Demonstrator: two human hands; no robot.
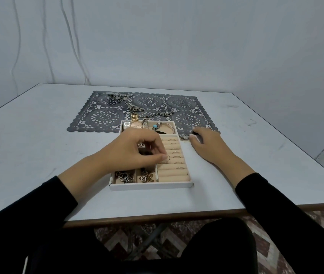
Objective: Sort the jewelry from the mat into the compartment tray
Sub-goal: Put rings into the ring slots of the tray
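A white compartment tray (151, 185) with beige lining sits at the table's middle, over the near edge of a dark lace-pattern mat (105, 117). My left hand (135, 149) hovers over the tray and pinches a thin ring (167, 158) above the ring rolls (174, 167), which hold several rings. My right hand (208, 144) rests on the table right of the tray, fingertips touching a small metal piece (184, 137) at the mat's edge. Watches (136, 123) and a bangle (166, 128) lie in the tray's far compartments. Chains (133, 108) remain on the mat.
Near compartments hold tangled necklaces (124, 177) and a heart pendant (146, 177). A pile of silver jewelry (115, 95) lies at the mat's far left corner. The white table (28, 145) ends close to my lap; a wall stands behind it.
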